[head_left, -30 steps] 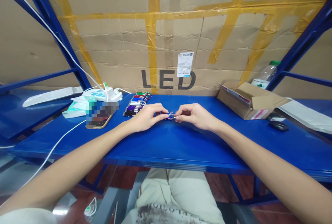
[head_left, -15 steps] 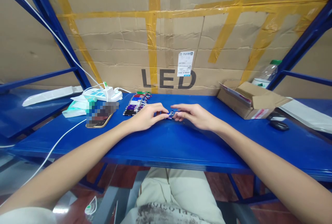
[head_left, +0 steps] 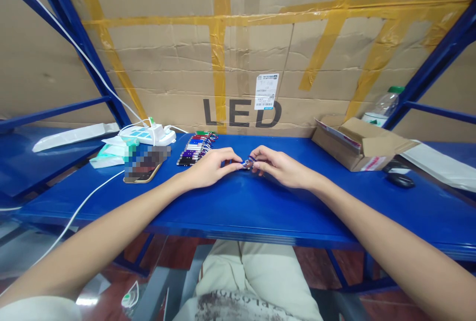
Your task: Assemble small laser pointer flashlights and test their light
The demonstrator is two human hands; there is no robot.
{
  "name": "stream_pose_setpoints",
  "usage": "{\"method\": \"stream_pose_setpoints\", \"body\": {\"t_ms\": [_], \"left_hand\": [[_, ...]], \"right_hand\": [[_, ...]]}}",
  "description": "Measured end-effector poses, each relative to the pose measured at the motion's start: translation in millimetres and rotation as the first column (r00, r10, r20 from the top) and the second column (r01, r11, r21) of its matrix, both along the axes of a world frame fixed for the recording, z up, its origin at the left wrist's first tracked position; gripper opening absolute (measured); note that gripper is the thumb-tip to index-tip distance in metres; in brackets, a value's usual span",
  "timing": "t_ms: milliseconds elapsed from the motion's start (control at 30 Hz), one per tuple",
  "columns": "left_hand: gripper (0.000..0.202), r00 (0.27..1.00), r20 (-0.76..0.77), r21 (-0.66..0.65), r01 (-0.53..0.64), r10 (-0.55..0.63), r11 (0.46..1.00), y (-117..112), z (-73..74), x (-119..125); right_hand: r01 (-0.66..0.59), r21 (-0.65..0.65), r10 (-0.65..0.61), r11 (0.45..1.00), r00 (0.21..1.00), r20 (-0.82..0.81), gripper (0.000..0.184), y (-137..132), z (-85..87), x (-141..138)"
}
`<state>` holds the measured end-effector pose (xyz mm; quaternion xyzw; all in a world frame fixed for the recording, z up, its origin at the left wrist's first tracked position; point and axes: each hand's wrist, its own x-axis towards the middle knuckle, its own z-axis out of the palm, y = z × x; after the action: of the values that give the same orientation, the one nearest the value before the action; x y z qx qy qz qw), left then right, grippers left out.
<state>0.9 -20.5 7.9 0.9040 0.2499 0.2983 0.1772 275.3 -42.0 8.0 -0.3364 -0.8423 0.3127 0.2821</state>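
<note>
The left hand [head_left: 213, 168] is pinching a small, shiny blue-and-silver metallic piece [head_left: 246, 163] between thumb and forefinger, while the right hand [head_left: 281, 166] is curling about its other end, its fingers standing narrowly apart at a loop-like part; whether they are gripping it, one cannot tell. The piece is sitting between the two hands, just above or touching the glossy blue counter [head_left: 260, 207]. Just beyond the left hand, a row of slim green, red, blue, silver, purple and black metallic sticks with clips [head_left: 195, 148] is lying side by side. Farther left, a smartphone in a tan case [head_left: 146, 178] is lying near a teal-and-white soft packet [head_left: 111, 156], and a white power strip with blue panels [head_left: 143, 136] is resting behind them. Well to the right, an open brown cardboard box [head_left: 357, 145] is standing near a black computer mouse [head_left: 400, 181], with a clear green-capped plastic bottle [head_left: 383, 108] standing behind the box.
</note>
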Motion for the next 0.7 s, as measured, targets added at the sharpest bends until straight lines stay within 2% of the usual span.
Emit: {"method": "stream_pose_setpoints", "body": {"t_ms": [133,200,700], "left_hand": [[0.034,1.0,-0.006,0.002,-0.004,0.004,1.0,-0.9,0.9,0.1],[0.034,1.0,-0.01,0.004,-0.004,0.004,1.0,-1.2,0.9,0.2],[0.032,0.998,-0.007,-0.041,0.054,-0.055,0.998,-4.9,1.6,1.3]], "right_hand": [[0.039,0.24,-0.051,0.97,0.998,0.045,0.022,3.5,1.7,2.7],[0.043,0.287,-0.056,0.957,0.998,0.036,0.021,5.2,1.9,3.8],[0.099,0.28,-0.084,0.955,0.994,-0.064,0.024,-2.5,7.0,-1.8]]}}
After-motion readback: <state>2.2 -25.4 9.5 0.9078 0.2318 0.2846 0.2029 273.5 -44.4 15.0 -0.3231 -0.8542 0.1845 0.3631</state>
